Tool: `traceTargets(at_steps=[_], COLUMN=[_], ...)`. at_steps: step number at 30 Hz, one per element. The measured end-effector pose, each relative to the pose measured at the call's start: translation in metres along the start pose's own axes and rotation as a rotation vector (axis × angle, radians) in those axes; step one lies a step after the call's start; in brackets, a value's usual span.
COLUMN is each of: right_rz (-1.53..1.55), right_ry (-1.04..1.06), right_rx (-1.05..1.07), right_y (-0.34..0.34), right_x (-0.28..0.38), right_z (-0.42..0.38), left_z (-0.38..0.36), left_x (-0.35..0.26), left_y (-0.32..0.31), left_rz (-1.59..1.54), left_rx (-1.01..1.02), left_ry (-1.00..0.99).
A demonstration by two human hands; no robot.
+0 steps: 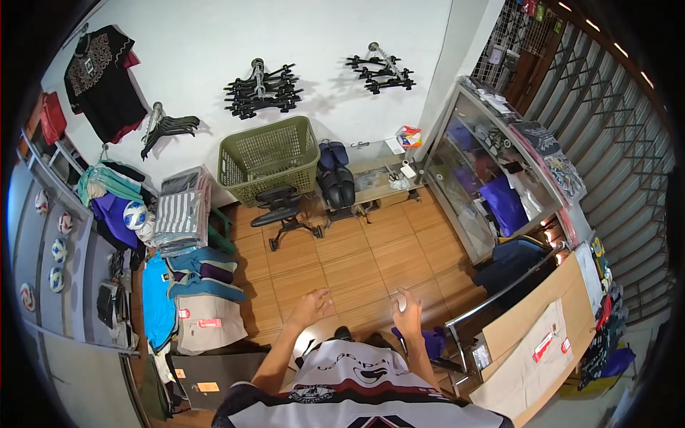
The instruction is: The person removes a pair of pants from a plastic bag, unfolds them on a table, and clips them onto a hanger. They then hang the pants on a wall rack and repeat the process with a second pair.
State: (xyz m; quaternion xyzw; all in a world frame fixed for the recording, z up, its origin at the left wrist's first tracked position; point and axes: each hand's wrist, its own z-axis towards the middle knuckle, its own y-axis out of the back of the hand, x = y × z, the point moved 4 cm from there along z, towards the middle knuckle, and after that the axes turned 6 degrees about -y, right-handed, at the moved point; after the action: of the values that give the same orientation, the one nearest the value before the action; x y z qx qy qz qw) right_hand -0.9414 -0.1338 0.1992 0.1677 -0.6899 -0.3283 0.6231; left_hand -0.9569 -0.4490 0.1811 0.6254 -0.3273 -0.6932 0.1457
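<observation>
In front of my body, above the tiled floor [342, 267], both hands are raised and apart. My left hand [312, 307] holds nothing, its fingers loosely bent and spread. Opposite it, my right hand [408, 312] is also bare, with thumb and fingers apart. To the left of my left hand lie folded beige trousers [210, 324] with red tags, beside blue garments [203, 274]. A purple cloth-like item [434, 344] sits just below my right hand. Farther right, another beige garment [531, 360] with red tags rests on a cardboard sheet [574, 292].
A green plastic basket [267, 189] stands by the wall, with a small black folding stand [282, 214] before it. Black sandals [335, 187] lie on a low bench. A glass display case [492, 164] and a metal rail [492, 292] are at right; wrapped clothes [182, 214] are stacked left.
</observation>
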Motion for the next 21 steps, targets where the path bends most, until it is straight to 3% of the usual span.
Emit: traceTargets(at_steps=[4,8,10,16,21], right_rz=[-0.006,0.070,0.094,0.135,0.241], right_ry=[0.053,0.076,0.072,0.107,0.059], right_rx=[0.058,0.096,0.106,0.068,0.010], right_y=[-0.027,-0.052,-0.060,-0.066,-0.044], right_x=[-0.004,-0.006,-0.002,0.009,0.011], right_z=[0.031,0.080,0.109,0.219,0.307], left_z=[0.017,0.058,0.089,0.211,0.315], left_x=[0.008,0.000,-0.009,-0.013,-0.006], left_y=[-0.003,-0.019,-0.019,-0.007,-0.007], left_rz=[-0.095,-0.248,-0.304,-0.323,-0.303], left_rx=[-0.053,0.034,0.069,0.086,0.118], left_ry=[0.067,0.045,-0.021,0.027,-0.094])
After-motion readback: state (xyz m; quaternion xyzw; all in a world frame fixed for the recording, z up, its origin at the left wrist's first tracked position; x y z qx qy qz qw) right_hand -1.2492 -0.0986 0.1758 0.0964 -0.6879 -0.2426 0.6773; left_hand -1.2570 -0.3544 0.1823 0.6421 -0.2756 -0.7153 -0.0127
